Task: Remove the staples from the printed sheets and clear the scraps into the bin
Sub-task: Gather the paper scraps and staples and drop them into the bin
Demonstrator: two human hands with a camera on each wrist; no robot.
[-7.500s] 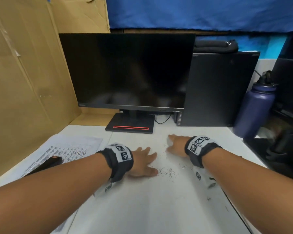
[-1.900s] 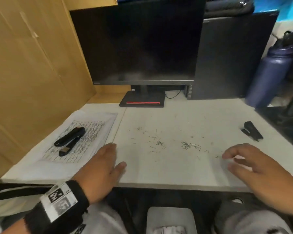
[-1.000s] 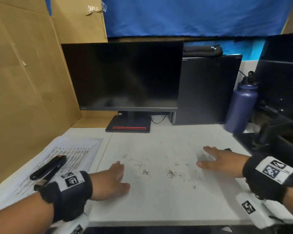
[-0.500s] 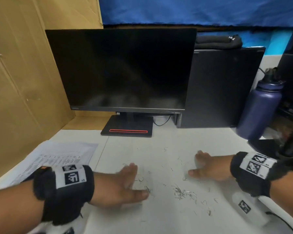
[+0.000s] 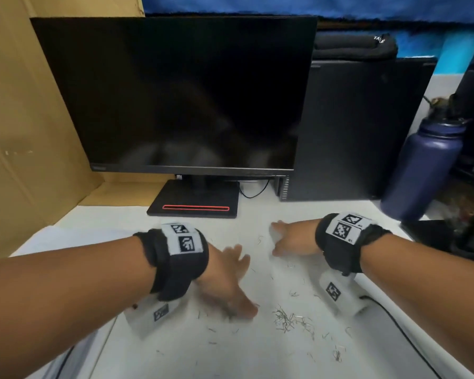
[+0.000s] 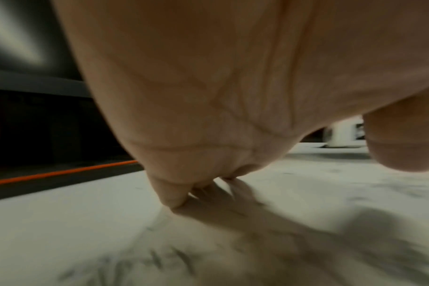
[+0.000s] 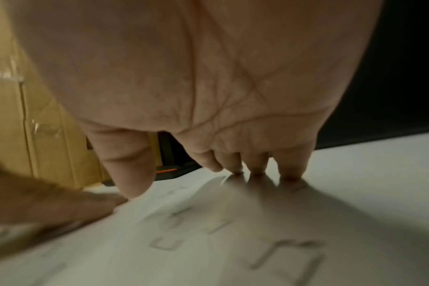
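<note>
Several loose staples [image 5: 285, 320] lie in a small heap on the white desk [image 5: 244, 351], with more scattered around it. My left hand [image 5: 230, 283] lies flat and blurred just left of the heap, its fingertips [image 6: 172, 201] on the desk. My right hand [image 5: 288, 239] is flat beyond the heap, its fingertips [image 7: 255, 172] touching the desk, and staples [image 7: 282, 255] lie under its palm. Neither hand holds anything. A corner of the printed sheets [image 5: 55, 236] shows behind my left forearm. No bin is in view.
A dark monitor [image 5: 175, 91] on a base [image 5: 195, 201] stands at the back, with a black PC tower [image 5: 361, 127] and a purple bottle [image 5: 424, 170] to its right. Cardboard [image 5: 25, 132] walls the left side. A black cable [image 5: 394, 318] runs along the desk's right.
Both hands have slid inward across the desk towards each other. The left hand is sweeping right towards the heap of staples.
</note>
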